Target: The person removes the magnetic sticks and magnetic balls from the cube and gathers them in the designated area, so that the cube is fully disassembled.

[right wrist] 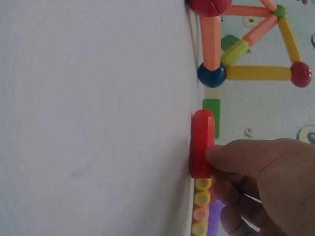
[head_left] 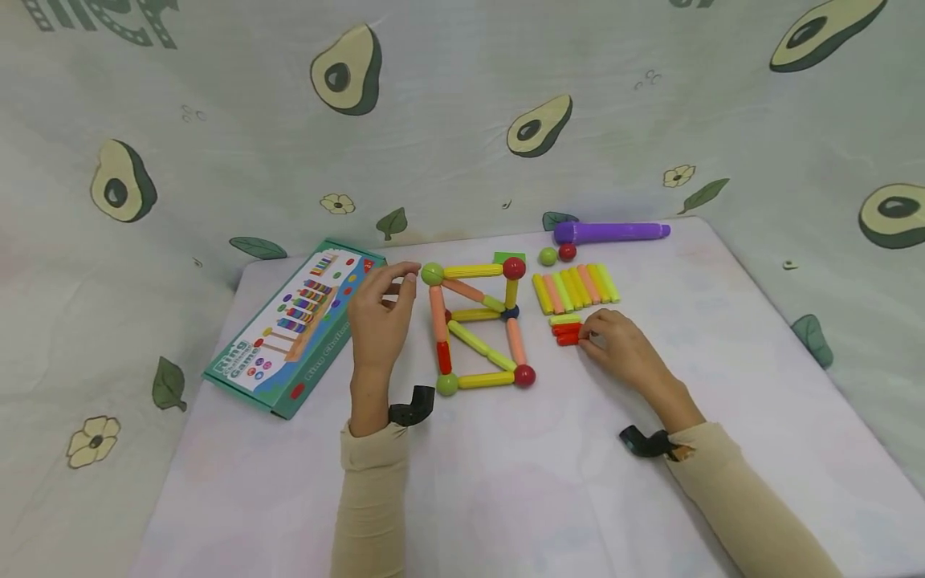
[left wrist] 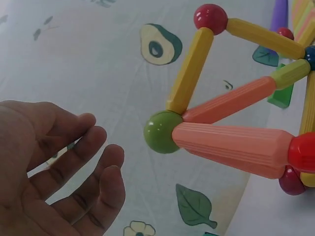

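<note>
In the head view a frame of magnetic sticks and balls stands on the table. Its green ball [head_left: 432, 274] tops the left side, a red ball [head_left: 514, 268] the right. My left hand [head_left: 383, 317], fingers loosely bent with nothing between them, is beside that green ball; a gap separates the two in the left wrist view. My right hand [head_left: 627, 353] pinches the near end of a short red stick [right wrist: 202, 142] at the table, thumb on its side. Another red stick [head_left: 566, 328] and a short yellow-green stick [head_left: 565, 319] lie right behind it.
Behind the right hand is a row of yellow, orange and green sticks [head_left: 576, 287]. Farther back lie a loose green ball [head_left: 548, 256], a loose red ball [head_left: 567, 252] and a purple wand [head_left: 614, 233]. A teal game box [head_left: 296, 321] lies at left.
</note>
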A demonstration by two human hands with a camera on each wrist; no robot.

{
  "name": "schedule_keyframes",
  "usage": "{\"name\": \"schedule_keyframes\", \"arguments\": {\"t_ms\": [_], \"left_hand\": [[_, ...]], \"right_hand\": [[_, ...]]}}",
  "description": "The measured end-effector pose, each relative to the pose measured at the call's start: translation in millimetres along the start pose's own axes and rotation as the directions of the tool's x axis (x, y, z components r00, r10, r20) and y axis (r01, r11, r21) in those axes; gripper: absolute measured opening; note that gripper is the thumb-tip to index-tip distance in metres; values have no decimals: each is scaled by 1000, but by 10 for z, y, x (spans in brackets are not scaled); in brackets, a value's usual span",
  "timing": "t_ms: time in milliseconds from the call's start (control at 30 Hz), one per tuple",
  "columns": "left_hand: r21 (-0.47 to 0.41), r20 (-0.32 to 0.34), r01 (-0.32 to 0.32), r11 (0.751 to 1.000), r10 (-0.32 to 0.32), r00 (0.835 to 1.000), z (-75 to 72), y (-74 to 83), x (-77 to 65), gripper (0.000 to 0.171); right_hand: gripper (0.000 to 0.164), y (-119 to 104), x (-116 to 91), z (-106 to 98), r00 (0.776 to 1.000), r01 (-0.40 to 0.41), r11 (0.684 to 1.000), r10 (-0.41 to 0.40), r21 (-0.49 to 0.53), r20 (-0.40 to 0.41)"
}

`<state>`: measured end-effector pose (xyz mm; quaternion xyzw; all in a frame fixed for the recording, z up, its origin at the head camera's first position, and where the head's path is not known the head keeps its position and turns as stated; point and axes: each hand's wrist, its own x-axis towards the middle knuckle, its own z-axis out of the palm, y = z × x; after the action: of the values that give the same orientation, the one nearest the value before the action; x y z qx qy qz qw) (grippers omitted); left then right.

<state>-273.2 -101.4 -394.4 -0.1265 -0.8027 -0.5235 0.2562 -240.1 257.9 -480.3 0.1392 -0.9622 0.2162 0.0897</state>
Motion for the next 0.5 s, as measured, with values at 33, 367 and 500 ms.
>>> {"name": "schedule_keyframes", "arguments": {"t_ms": [33, 367, 500], "left_hand": [[2, 4, 7, 1000, -7, 1000, -1, -27, -3, 20], [-7, 117, 109, 994, -107, 987, 72, -383, -64, 29], [-44, 141, 84, 995, -77, 987, 148, -415, -17, 36]], "right_hand": [[7, 1, -3, 8, 1000, -2, 1000, 2, 5, -2], [12, -330, -57, -11, 993, 77, 977, -57, 198, -103], [13, -637, 33, 33, 982, 182, 938, -156, 294, -108]]}}
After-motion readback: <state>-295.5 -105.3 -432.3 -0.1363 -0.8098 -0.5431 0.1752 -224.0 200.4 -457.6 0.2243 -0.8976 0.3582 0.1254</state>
